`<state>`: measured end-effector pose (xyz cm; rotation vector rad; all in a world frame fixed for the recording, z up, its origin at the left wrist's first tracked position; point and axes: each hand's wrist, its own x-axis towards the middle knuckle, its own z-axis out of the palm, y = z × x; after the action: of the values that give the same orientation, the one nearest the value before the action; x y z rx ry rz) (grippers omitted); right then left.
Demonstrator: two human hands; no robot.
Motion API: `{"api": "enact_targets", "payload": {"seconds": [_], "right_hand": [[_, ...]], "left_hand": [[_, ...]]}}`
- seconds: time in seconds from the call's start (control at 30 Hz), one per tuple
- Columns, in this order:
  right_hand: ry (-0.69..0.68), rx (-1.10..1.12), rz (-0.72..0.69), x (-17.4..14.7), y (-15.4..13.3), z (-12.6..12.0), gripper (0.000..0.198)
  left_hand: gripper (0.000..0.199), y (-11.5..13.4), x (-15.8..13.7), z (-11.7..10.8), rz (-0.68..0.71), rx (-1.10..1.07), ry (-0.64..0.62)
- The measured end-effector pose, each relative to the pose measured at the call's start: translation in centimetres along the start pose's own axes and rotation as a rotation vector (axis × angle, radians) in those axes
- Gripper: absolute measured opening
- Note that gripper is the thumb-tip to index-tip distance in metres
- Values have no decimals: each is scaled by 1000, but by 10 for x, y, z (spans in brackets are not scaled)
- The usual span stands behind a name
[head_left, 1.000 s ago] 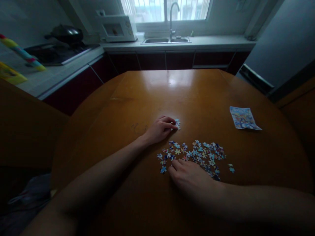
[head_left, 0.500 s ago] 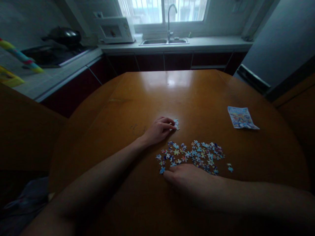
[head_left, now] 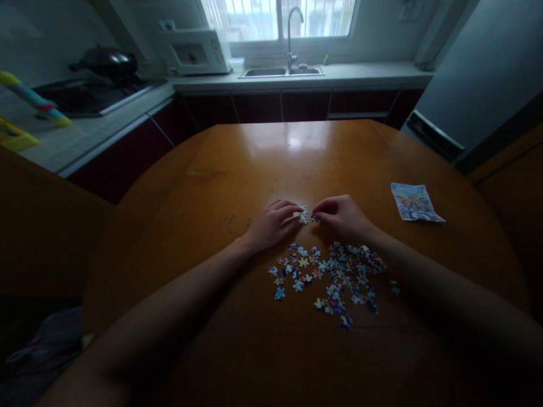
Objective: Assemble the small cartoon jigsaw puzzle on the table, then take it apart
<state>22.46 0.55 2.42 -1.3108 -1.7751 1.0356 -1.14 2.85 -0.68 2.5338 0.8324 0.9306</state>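
A small patch of joined jigsaw puzzle pieces [head_left: 303, 215] lies near the middle of the wooden table. From its left side, the thumb and fingers of my left hand [head_left: 275, 222] hold its edge down against the tabletop. Just to the right of the patch, my right hand [head_left: 341, 216] pinches a small dark puzzle piece [head_left: 313, 217], partly covered by the fingertips; a narrow gap separates it from the patch. Many loose puzzle pieces [head_left: 335, 271], mostly blue, white and purple, are spread below both hands.
On the right of the table [head_left: 246, 164] lies a creased picture sheet [head_left: 416, 202]. Beyond it are a counter with a sink [head_left: 265, 72], a microwave [head_left: 197, 52], and a stove with a black wok [head_left: 108, 61]. A grey refrigerator [head_left: 470, 85] stands at the right.
My right hand has moved up from the near edge of the loose pieces to beside the joined patch, bringing a piece. My left hand has stayed at the patch.
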Motion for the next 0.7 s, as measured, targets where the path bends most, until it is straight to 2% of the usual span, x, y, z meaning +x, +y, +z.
{"api": "enact_targets", "payload": {"seconds": [0.17, 0.4, 0.7], "right_hand": [[29, 69, 30, 2, 18, 8, 13], [51, 151, -68, 0, 16, 18, 13], [50, 232, -58, -4, 13, 22, 13]], "left_hand": [[18, 2, 0, -1, 37, 17, 73], [15, 5, 3, -2, 150, 41, 113], [14, 2, 1, -1, 142, 67, 142]]}}
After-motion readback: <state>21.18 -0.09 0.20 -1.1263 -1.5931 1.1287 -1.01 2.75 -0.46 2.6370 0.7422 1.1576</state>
